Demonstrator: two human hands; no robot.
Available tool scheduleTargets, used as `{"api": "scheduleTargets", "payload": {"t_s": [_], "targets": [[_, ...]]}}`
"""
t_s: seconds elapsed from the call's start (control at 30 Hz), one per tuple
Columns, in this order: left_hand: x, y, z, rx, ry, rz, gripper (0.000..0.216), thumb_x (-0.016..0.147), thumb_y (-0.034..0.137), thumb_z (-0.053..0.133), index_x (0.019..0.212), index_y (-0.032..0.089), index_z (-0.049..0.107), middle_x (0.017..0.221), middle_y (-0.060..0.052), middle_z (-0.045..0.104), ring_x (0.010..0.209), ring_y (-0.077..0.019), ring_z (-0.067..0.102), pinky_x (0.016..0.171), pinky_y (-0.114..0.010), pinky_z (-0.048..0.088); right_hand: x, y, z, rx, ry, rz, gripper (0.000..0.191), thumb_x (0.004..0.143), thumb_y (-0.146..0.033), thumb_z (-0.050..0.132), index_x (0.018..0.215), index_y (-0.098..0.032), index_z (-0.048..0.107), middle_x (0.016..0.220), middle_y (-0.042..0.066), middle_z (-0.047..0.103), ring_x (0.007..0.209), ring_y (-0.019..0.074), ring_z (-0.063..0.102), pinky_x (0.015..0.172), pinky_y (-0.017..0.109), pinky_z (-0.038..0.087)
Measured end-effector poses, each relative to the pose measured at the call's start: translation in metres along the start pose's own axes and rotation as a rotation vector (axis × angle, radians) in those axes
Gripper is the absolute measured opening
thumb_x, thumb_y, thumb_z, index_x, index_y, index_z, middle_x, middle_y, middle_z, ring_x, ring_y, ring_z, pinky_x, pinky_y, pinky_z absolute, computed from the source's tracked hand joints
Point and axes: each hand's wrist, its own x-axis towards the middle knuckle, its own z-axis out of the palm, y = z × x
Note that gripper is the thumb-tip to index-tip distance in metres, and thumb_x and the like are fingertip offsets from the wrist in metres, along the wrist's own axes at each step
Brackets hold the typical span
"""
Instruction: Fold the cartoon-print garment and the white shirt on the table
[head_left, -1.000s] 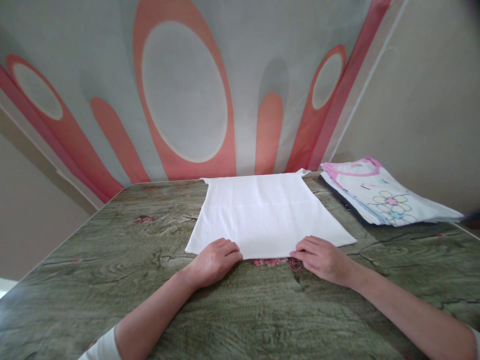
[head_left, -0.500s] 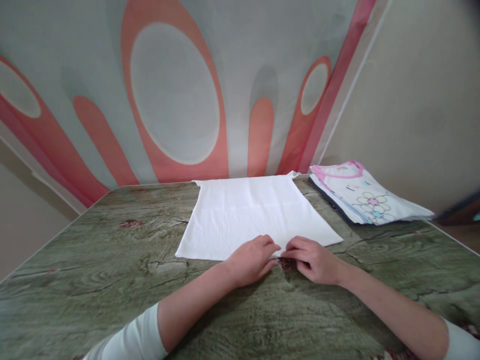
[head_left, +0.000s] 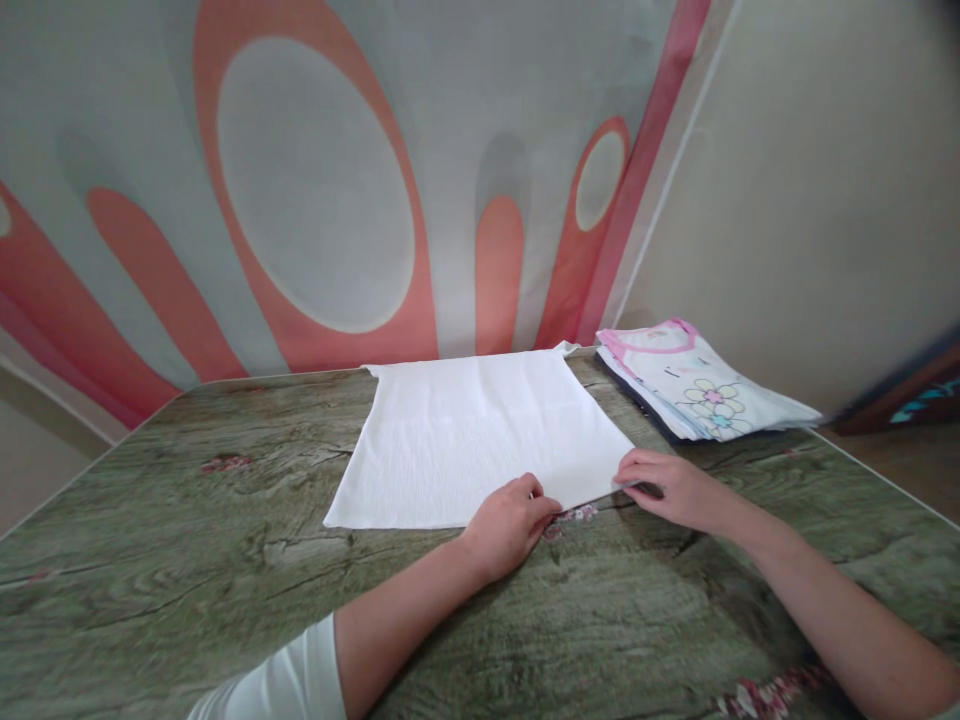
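A white shirt (head_left: 472, 430) lies spread on the table, its wide edge towards me and small sleeve-like corners at the far end. My left hand (head_left: 510, 525) pinches the near edge right of its middle, thumb and fingers together on the cloth. Farther right, my right hand (head_left: 667, 485) grips the near right corner of the shirt, lifting it slightly. Between the two hands the near edge runs taut.
To the right, by the wall, sits a stack of folded clothes (head_left: 697, 385), topped by a white one with a pink neckline and printed flowers. The wood-patterned table (head_left: 187, 540) meets a backdrop with pink shapes (head_left: 420, 280) at the back.
My right hand has moved right along the near edge, from beside my left hand to the shirt's corner. My left hand stays near the same spot. The view has turned slightly right.
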Motion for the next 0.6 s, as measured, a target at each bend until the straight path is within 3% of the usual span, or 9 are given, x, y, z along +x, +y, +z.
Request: {"api": "scheduleTargets", "payload": {"t_s": [0.37, 0.6], "targets": [[0.002, -0.001, 0.003, 0.094, -0.02, 0.017, 0.026, 0.09, 0.022, 0.046, 0.11, 0.026, 0.062, 0.093, -0.004, 0.053, 0.083, -0.0164, 0.051, 0.073, -0.025, 0.042, 0.002, -0.006, 0.002, -0.189, -0.045, -0.026, 0.017, 0.081, -0.012, 0.047, 0.083, -0.018, 0.062, 0.083, 0.006, 0.061, 0.079, 0.0176, 0.057, 0.073, 0.03, 0.045], [0.003, 0.0, 0.0, 0.122, -0.029, 0.029, 0.025, 0.09, 0.022, 0.046, 0.108, 0.025, 0.063, 0.092, -0.004, 0.054, 0.082, -0.0165, 0.051, 0.073, -0.025, 0.04, 0.003, -0.01, -0.003, -0.104, -0.037, 0.025, 0.011, 0.074, -0.012, 0.051, 0.078, -0.019, 0.059, 0.087, 0.005, 0.062, 0.082, 0.018, 0.058, 0.076, 0.03, 0.046]]}}
